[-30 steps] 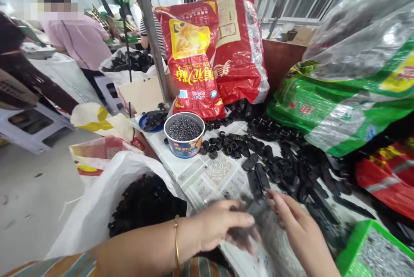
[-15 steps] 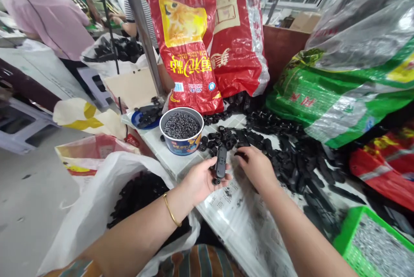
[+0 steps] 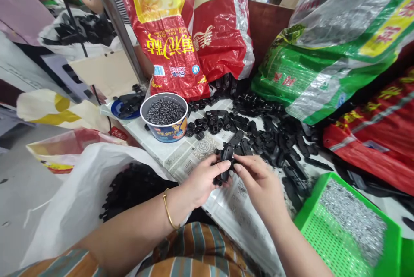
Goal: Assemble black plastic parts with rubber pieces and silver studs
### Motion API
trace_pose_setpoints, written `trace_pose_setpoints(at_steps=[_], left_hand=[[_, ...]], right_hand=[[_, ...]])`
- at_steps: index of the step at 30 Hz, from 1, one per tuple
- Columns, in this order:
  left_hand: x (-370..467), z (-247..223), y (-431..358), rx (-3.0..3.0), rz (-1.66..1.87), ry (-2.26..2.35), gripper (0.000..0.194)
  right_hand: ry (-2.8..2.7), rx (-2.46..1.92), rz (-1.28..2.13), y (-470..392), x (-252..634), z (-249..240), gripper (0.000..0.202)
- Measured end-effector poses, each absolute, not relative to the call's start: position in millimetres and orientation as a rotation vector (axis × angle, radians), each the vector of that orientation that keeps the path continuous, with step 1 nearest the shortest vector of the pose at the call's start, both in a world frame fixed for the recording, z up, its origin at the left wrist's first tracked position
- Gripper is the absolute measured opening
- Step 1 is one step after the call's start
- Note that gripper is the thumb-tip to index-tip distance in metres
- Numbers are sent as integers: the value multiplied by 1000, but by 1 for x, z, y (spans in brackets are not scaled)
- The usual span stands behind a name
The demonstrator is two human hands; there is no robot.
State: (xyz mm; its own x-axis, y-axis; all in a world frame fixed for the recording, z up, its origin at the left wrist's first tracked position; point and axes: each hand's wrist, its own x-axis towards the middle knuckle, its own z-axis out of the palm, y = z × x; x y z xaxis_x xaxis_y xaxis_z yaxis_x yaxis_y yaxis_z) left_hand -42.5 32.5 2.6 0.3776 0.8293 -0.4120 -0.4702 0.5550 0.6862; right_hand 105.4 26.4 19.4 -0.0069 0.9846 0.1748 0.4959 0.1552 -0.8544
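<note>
My left hand (image 3: 207, 178) is closed around a long black plastic part (image 3: 227, 152) with small knobs at its ends, its thumb lying across the part. From the right, my right hand (image 3: 258, 178) meets it, thumb and forefinger pinched on a small black piece at the part's side. The fingertips partly hide that piece. Just beyond both hands, loose black plastic parts (image 3: 246, 145) lie spread over the table. A round tub (image 3: 166, 132) full of small dark shiny bits stands at the far left of the hands.
A green basket (image 3: 312, 208) of small shiny metal pieces stands at right. Red sacks (image 3: 176, 59) and a green sack (image 3: 299, 78) rise behind the parts. A white sack (image 3: 74, 195) of black parts sits beside my left arm. Co-workers (image 3: 19, 5) are at the far left.
My right hand has come from the loose parts to the part in my left hand and now pinches at its side. The view has tilted down and shifted right.
</note>
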Motion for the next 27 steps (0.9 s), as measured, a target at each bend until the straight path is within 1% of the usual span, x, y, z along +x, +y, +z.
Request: trace_pose_setpoints(at_steps=[3, 5, 8, 13, 19, 22, 27], left_hand=[[-39, 5, 29, 544, 862, 826, 28], [-36, 9, 26, 569, 855, 837, 25], [-30, 13, 21, 598, 855, 859, 22], [-25, 11, 16, 624, 833, 880, 24], [-28, 10, 21, 520, 769, 871, 20], [-28, 11, 21, 566, 751, 888, 19], [-25, 5, 17, 599, 800, 893, 19]], right_hand=[[-1904, -1408, 490, 15, 116, 21, 28], [-1948, -1436, 355, 10, 122, 20, 26], [-1932, -1487, 276, 6, 126, 18, 24], [-1982, -1562, 93, 0, 123, 18, 24], [-2226, -1444, 105, 2, 134, 25, 34], [-2323, -1345, 53, 6, 143, 23, 32], [-2221, -1376, -51, 5, 142, 10, 33]])
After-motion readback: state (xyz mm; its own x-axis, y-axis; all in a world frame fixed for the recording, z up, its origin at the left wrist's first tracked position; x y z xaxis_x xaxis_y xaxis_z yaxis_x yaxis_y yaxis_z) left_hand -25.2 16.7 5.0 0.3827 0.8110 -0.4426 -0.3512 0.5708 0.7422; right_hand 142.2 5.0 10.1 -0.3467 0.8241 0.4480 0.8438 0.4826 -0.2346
